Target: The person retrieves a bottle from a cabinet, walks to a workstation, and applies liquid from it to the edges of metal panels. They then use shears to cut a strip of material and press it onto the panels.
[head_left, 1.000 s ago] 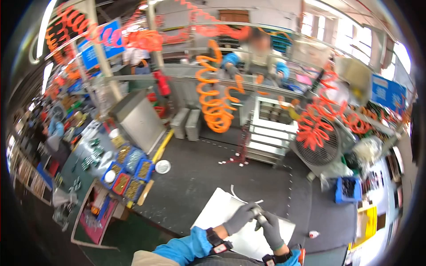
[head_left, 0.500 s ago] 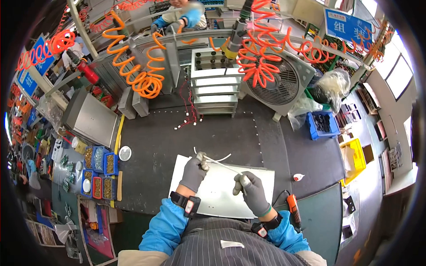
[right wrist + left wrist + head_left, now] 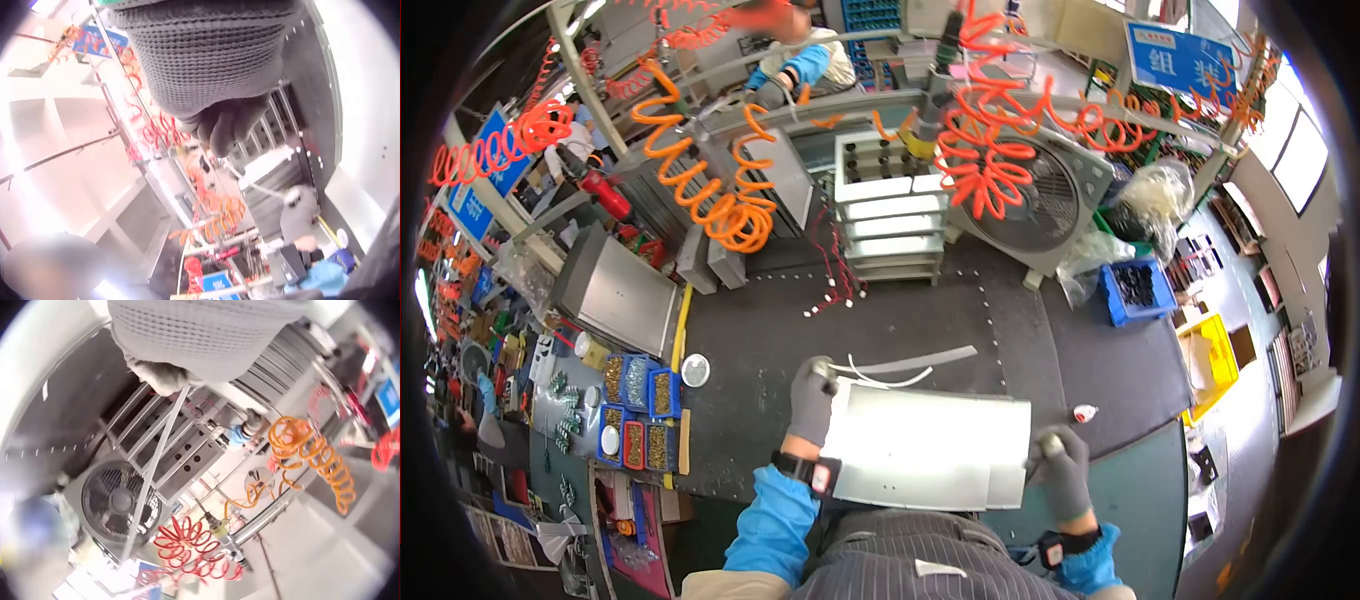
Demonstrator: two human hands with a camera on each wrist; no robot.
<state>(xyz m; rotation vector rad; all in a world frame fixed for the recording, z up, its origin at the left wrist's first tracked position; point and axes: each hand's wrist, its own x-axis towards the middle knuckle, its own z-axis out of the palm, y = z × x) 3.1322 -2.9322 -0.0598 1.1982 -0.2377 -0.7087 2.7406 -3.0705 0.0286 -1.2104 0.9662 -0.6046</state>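
Note:
In the head view my left hand [image 3: 810, 405], in a grey glove, pinches a narrow white strip [image 3: 920, 358] beyond the far left corner of a shiny pale panel [image 3: 930, 445]. One length sticks out straight and blurred to the right; a thinner length curves beside it. The left wrist view shows the strip [image 3: 150, 478] running from under the gloved fingers. My right hand [image 3: 1062, 475], gloved too, has curled fingers at the panel's right edge, with nothing visible in them. In the right wrist view the strip [image 3: 259, 187] stretches from the left hand [image 3: 299, 215] towards the right fingers.
Blue and red bins [image 3: 638, 410] of small fasteners stand left, by a round white dish [image 3: 695, 370]. A shelved metal frame [image 3: 890, 205], a large fan [image 3: 1025, 195] and coiled orange hoses [image 3: 730, 215] are at the back. A small bottle [image 3: 1085, 412] lies right.
My hands have drawn apart, the right one moving right and nearer to me. Half a second ago the strip ran between both hands; now its straight length points off to the right, away from the right hand.

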